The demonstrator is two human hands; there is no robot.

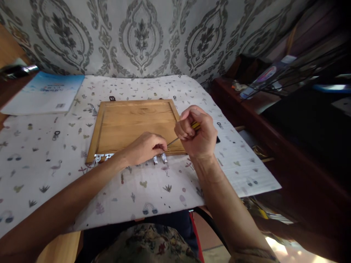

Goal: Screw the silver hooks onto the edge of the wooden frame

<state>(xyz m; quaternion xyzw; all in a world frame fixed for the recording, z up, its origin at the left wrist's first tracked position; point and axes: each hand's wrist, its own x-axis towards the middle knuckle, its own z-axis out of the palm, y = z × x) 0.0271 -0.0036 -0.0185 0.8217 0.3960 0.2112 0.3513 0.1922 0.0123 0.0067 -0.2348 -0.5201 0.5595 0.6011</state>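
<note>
A framed wooden panel (137, 124) lies flat on the cloth. My right hand (199, 135) is closed around the yellow-and-black handle of a screwdriver (173, 141), above the panel's right side. Its thin shaft slants down left to the fingertips of my left hand (144, 149). That hand rests at the near edge with thumb and fingers pinched together; what they hold, and the screwdriver's tip, are hidden. Just beside these fingers, a metal hinge (164, 157) sticks out from the edge. Another metal hinge (98, 157) sits at the near left corner, partly behind my left forearm.
A patterned white cloth (68, 146) covers the table. A blue-and-white book (49, 93) lies at the back left. One loose metal fitting (92, 109) is beside the panel's left edge. On the right stands a dark wooden cabinet (274, 146) with a clear bottle (264, 78).
</note>
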